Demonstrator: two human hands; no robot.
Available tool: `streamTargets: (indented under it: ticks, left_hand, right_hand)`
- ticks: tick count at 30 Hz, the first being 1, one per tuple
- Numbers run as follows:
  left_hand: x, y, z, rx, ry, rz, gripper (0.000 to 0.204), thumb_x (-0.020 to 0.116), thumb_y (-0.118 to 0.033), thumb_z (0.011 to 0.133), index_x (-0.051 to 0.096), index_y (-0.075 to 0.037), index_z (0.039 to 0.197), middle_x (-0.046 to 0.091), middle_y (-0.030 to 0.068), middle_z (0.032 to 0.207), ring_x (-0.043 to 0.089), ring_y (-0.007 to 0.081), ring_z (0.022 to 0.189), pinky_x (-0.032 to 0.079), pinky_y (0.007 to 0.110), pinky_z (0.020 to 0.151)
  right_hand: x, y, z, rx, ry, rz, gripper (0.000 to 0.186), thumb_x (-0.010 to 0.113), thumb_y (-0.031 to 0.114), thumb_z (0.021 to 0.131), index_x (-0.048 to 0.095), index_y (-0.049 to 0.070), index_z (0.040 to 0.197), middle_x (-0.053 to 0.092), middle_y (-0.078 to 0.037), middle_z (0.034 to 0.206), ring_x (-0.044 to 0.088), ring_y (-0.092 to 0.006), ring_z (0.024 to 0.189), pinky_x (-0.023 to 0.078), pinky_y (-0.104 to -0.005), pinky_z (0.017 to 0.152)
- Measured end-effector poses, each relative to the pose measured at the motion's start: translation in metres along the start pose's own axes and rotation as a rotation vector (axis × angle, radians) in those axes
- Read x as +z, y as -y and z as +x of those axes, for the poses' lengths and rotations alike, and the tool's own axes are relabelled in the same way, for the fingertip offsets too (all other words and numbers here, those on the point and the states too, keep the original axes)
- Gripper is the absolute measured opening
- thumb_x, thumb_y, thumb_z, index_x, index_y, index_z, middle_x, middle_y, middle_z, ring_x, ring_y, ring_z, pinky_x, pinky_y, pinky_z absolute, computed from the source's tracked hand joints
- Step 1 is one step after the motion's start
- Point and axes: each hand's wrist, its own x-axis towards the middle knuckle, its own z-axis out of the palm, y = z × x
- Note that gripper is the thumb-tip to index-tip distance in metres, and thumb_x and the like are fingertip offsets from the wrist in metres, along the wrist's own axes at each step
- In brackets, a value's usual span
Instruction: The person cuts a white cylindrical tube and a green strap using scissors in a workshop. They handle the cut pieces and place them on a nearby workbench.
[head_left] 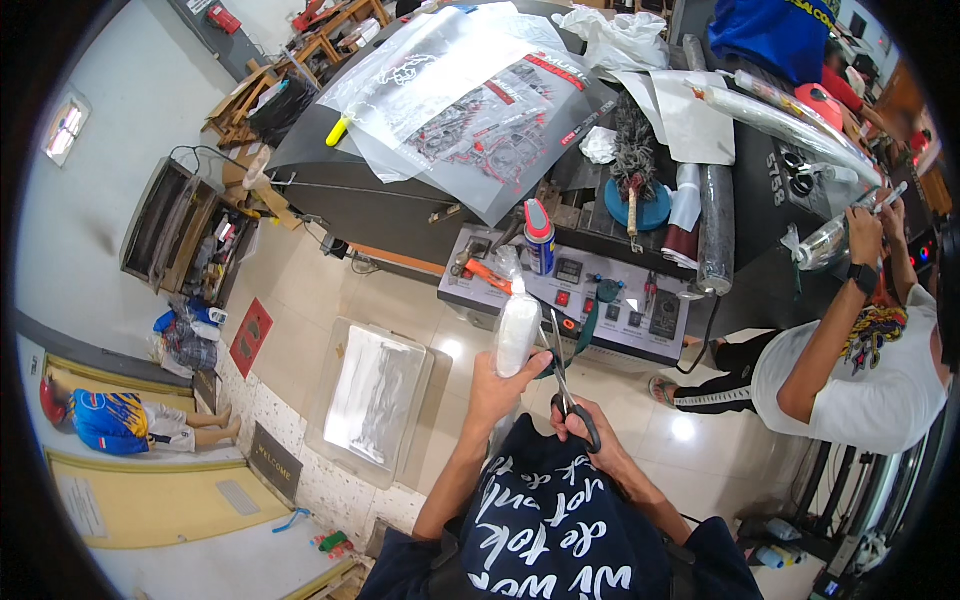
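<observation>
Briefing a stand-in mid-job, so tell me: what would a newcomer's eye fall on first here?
Probably the black-handled scissors in the right hand, near the centre, just right of the white wrapped bundle that the left hand holds upright. Next, perhaps, the large printed translucent sheets across the dark machine top beyond, and the bright blue bag at upper right.

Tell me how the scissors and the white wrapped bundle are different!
The scissors have thin blades; the white bundle is thick and rounded. The scissors are black and silvery; the white bundle is mostly white. The right hand holds the scissors; the left hand holds the white bundle. Both are held.
</observation>
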Motion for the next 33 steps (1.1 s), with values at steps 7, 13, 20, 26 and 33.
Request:
streamTargets:
  ticks: [7,13,20,26,33]
  left_hand:
    - [-0.004,0.000,-0.002,-0.022,-0.012,0.027,0.021,0.082,-0.019,0.086,0.077,0.000,0.093,0.069,0.0008,0.074,0.061,0.0076,0.069,0.047,0.026,0.062]
    - [-0.004,0.000,-0.002,-0.026,-0.011,-0.006,0.019,0.082,-0.016,0.085,0.077,0.001,0.092,0.072,0.0034,0.078,0.064,0.0088,0.072,0.050,0.026,0.066]
    - [-0.005,0.002,-0.004,0.017,0.002,0.010,0.019,0.083,-0.016,0.085,0.077,0.001,0.091,0.072,0.0039,0.078,0.064,0.0088,0.072,0.050,0.026,0.065]
    - [-0.005,0.009,-0.007,0.036,0.039,-0.009,0.024,0.085,-0.019,0.083,0.076,0.002,0.091,0.070,0.0031,0.074,0.063,0.0085,0.068,0.048,0.027,0.062]
    - [-0.009,0.016,-0.007,-0.066,0.003,0.051,0.020,0.078,-0.016,0.088,0.076,0.002,0.095,0.070,0.0055,0.072,0.067,0.0113,0.069,0.051,0.027,0.065]
  right_hand:
    - [0.003,0.002,-0.003,0.001,-0.016,0.075,0.057,0.072,0.061,0.086,0.057,0.007,0.094,0.050,0.001,0.078,0.047,-0.0088,0.070,0.036,-0.0238,0.065]
    - [-0.007,-0.001,-0.007,0.092,-0.069,-0.077,0.052,0.072,0.056,0.088,0.060,0.006,0.085,0.053,0.003,0.067,0.048,-0.0078,0.061,0.035,-0.0232,0.059]
    - [0.006,-0.004,-0.002,-0.022,-0.128,0.020,0.049,0.076,0.050,0.088,0.061,0.006,0.073,0.052,0.003,0.058,0.047,-0.0070,0.052,0.033,-0.0249,0.050]
    - [-0.006,-0.003,-0.003,0.072,-0.137,-0.066,0.041,0.079,0.042,0.088,0.062,0.006,0.078,0.052,0.004,0.062,0.048,-0.0065,0.053,0.034,-0.0238,0.050]
    - [-0.016,0.032,0.005,0.126,-0.361,-0.230,0.035,0.083,0.035,0.085,0.066,0.005,0.078,0.055,0.004,0.064,0.051,-0.0069,0.055,0.038,-0.0254,0.051]
